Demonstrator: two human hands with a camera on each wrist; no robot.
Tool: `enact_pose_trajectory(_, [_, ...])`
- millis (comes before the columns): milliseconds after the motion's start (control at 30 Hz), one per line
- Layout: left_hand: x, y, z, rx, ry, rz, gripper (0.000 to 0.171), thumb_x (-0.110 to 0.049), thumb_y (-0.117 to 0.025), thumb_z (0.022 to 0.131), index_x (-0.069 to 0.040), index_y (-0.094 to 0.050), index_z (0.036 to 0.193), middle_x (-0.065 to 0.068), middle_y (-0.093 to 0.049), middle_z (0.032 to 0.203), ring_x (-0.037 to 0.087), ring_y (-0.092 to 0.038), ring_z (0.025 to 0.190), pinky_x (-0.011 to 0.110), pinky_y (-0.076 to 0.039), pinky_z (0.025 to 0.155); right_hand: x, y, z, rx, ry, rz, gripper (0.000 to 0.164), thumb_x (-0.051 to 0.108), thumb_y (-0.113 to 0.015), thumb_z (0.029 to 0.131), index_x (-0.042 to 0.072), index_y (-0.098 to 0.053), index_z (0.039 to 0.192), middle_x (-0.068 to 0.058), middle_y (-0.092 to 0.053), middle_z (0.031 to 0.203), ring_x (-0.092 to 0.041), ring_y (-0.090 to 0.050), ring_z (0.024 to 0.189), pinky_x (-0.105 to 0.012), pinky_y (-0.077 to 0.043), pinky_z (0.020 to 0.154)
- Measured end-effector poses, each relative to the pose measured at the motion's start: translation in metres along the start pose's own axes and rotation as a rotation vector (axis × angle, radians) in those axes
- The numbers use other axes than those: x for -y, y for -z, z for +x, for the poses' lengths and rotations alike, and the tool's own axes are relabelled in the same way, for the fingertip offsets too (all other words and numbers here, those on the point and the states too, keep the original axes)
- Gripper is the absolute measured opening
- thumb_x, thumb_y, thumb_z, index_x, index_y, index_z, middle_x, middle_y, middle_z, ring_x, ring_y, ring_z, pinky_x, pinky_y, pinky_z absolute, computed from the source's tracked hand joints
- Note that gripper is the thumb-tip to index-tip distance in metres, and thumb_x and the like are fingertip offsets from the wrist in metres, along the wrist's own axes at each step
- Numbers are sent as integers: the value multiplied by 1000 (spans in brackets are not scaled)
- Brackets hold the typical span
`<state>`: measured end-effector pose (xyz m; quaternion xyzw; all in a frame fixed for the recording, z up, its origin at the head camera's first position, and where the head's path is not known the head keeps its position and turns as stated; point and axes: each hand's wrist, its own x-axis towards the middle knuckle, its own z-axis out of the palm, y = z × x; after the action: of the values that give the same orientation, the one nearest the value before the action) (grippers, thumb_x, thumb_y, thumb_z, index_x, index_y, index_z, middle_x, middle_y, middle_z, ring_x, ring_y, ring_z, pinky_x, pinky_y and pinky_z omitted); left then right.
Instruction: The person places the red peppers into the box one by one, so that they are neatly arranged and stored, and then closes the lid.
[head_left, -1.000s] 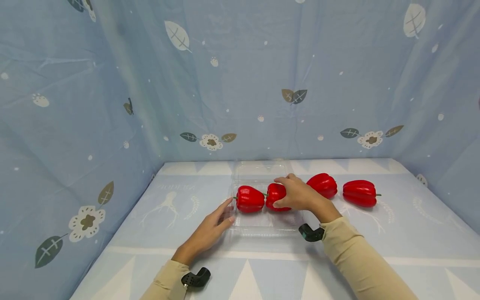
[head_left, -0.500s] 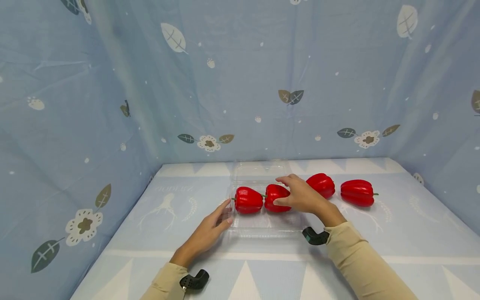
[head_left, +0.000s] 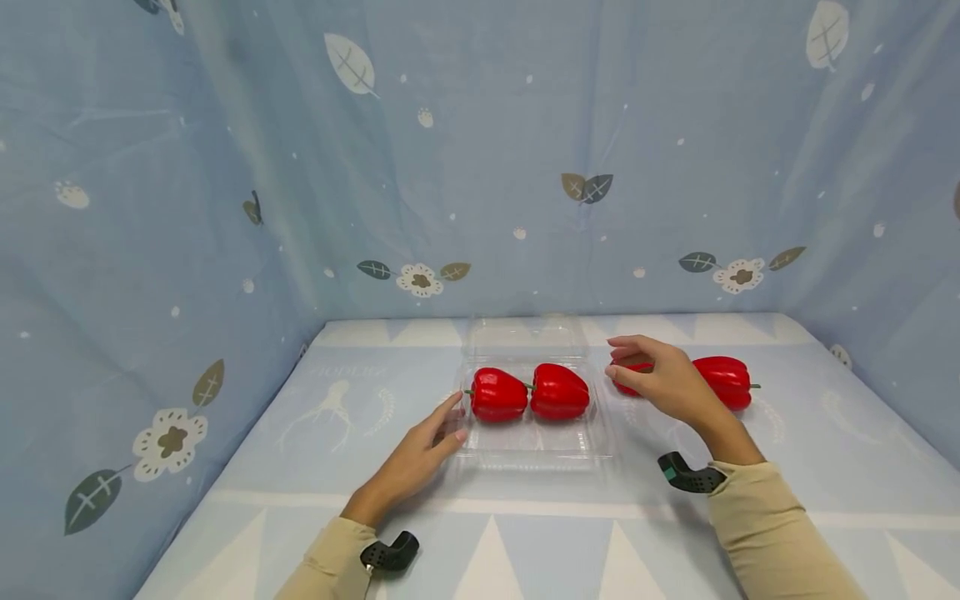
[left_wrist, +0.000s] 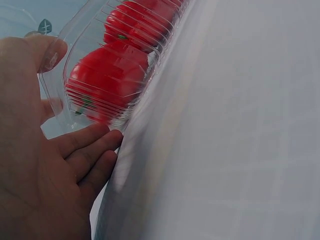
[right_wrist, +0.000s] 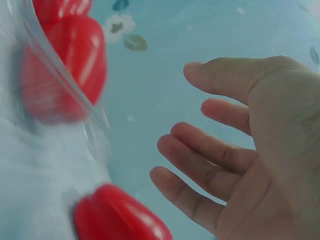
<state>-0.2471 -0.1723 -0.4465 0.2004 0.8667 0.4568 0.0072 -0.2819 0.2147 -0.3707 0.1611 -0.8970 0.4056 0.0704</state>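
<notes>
I count four peppers. Two red peppers [head_left: 560,392] lie side by side in one clear container [head_left: 528,439], just right of the left hand [head_left: 411,462], whose relaxed fingers touch its left wall; its one lid [head_left: 525,336] is open. The right hand [head_left: 670,385] hangs above the counter [head_left: 300,483], thumb and fingers loosely apart. Behind it, partly hidden, is a third pepper [head_left: 628,388]; just right of it, a fourth pepper [head_left: 726,377].
</notes>
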Motion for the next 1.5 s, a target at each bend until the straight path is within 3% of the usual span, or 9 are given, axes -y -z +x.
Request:
enact_pose_trajectory(400, [0,-1,0,-3,17,-14,62,-29,-57,103,-22,-30,159,12,-54,144,28,-54,130,51,-39,110,-26,49,-22,-114,-80,-81,57,41,-61,99,7,-51,145,-21,-62,128,-38,-61,111,-56,-52,92])
enact_pose_trajectory(467, [0,-1,0,-8,14,-10,62,-29,-57,103,-22,-31,159,13,-54,144,29,-54,130,52,-38,110,-31,57,-25,-138,-105,-74,58,42,-61,99,9,-50,146,-21,-62,130,-39,-60,114,-52,-52,92])
enact_pose_trajectory(667, [0,-1,0,-1,11,-16,62,-28,-57,103,-22,-31,159,13,-54,144,28,-54,130,51,-38,110,-44,75,-35,-176,-181,-45,61,45,-58,100,11,-46,150,-23,-58,134,-41,-57,118,-21,-49,78])
enact_pose_trajectory(1033, [0,0,0,-1,4,-14,63,-29,-58,103,-21,-31,159,13,-54,144,27,-54,129,50,-38,111,-65,86,-44,-276,-252,-22,65,46,-57,100,6,-45,150,-26,-54,138,-40,-55,116,-12,-48,70])
enact_pose_trajectory(1100, [0,0,0,-1,4,-16,62,-29,-58,103,-21,-32,159,12,-54,144,27,-54,129,50,-38,111,-69,87,-45,-301,-268,-29,65,47,-56,100,6,-45,150,-26,-53,138,-38,-56,114,-16,-50,71])
enact_pose_trajectory(1200, [0,0,0,-1,2,-16,62,-29,-58,103,-21,-32,159,12,-54,144,27,-55,129,50,-38,110,-74,88,-47,-326,-287,-38,65,47,-55,101,6,-44,150,-26,-53,139,-38,-56,114,-36,-57,82])
enact_pose_trajectory(1333, [0,0,0,0,2,-18,62,-27,-58,103,-20,-31,159,12,-55,144,27,-55,128,50,-38,110,-81,88,-49,-331,-321,-33,67,48,-52,102,4,-42,151,-28,-50,141,-45,-52,121,-63,-47,94])
enact_pose_trajectory(1500, [0,-1,0,-2,6,-15,62,-27,-58,103,-21,-32,159,12,-54,143,27,-55,128,50,-38,110,-91,88,-51,-322,-377,-19,69,48,-51,102,2,-38,152,-32,-47,143,-50,-49,122,-66,-44,95])
